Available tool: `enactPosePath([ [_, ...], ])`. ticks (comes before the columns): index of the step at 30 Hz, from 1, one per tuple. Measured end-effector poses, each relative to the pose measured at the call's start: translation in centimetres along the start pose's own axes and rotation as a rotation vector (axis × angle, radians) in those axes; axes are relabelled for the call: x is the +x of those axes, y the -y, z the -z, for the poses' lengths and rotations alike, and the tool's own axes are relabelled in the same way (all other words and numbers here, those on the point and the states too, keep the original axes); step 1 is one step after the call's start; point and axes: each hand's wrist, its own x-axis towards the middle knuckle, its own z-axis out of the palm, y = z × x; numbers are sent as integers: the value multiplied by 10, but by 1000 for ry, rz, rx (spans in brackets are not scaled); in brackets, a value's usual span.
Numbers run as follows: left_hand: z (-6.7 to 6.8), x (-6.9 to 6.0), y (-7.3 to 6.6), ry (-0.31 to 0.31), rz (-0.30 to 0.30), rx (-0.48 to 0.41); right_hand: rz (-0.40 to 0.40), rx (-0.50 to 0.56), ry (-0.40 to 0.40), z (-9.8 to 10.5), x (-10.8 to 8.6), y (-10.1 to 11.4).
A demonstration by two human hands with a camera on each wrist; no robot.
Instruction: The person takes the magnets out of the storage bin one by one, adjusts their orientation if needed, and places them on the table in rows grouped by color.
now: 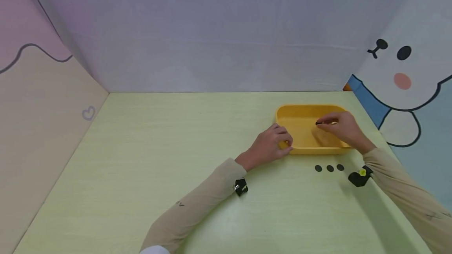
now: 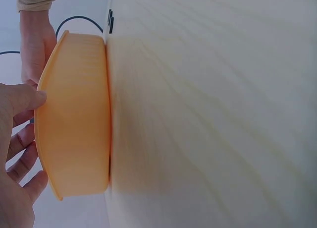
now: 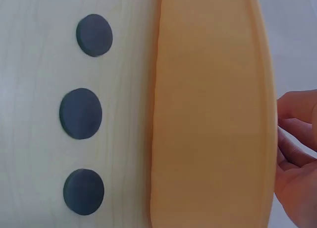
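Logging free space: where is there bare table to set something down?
Bare: table left of the yellow tray and left sleeve, to the back wall; the near patch between left sleeve and right sleeve. Crowded: the tray, gripped by the left hand, the right hand pinching a dark piece over it, and three black discs in front.

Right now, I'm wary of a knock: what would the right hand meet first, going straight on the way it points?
Probably the left side of the yellow tray, though the right hand may pass above it; height is unclear.
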Motion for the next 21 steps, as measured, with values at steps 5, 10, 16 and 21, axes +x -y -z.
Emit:
enactPosePath([
  [5,0,0,0,-6,-3,4,20,-1,-13,5,-6,2],
  [10,0,0,0,-14,-10,3,28,21,-15,9,-10,2],
  [16,1,0,1,-16,-10,-10,-29,9,-25,12,-14,3],
  [21,2,0,3,-15,-6,-4,-32,21,-30,14,-19,6],
])
